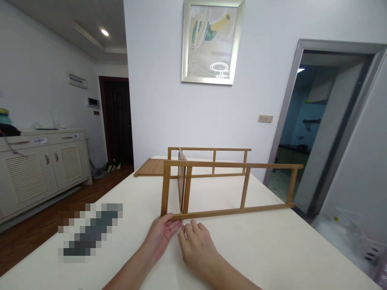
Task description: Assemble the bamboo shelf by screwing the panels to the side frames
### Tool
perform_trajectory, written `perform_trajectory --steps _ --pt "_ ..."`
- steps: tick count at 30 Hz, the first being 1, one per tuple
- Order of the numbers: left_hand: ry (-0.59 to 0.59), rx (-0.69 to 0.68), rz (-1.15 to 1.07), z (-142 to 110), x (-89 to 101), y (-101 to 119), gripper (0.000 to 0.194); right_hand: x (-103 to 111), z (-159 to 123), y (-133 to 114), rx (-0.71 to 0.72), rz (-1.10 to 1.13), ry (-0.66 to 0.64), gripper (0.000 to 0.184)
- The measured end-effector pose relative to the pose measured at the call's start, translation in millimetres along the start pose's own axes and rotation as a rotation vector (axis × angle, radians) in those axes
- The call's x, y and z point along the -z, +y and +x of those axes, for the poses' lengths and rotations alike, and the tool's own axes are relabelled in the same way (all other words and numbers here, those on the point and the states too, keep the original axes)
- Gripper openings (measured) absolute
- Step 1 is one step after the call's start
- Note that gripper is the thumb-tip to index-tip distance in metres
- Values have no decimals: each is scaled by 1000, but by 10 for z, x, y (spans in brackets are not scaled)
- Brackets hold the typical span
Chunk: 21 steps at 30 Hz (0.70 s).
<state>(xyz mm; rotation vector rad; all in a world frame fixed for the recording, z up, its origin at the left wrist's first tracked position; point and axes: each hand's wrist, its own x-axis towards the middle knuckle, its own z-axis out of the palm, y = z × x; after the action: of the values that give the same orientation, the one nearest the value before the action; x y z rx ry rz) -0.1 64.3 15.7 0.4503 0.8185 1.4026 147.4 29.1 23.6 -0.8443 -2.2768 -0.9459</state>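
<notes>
A wooden rack frame [217,212] lies on its side on the white table [272,249], with two ladder-like sides and an upright panel [181,181] between them. My left hand [161,233] holds the near lower rail at its left corner, thumb on top and fingers below. Close to its fingertips, my right hand [196,243] is closed in a pinch just under the joint where panel and rail meet. Something small, thin and shiny shows at its fingertips, too small to name. A flat slatted wooden panel [149,167] lies behind the frame's left end.
A dark, pixelated object [92,233] lies on the table at left. White cabinets [45,165] stand along the left wall. At right are a doorway [298,121] and a white basket [359,241] with clear plastic. A framed picture [211,44] hangs on the wall ahead.
</notes>
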Motion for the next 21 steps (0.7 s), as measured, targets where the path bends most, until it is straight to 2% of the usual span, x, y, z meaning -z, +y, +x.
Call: perform_trajectory --steps 21 --pt "4 9 -3 -29 -37 27 6 25 52 7 -26 2 -22 12"
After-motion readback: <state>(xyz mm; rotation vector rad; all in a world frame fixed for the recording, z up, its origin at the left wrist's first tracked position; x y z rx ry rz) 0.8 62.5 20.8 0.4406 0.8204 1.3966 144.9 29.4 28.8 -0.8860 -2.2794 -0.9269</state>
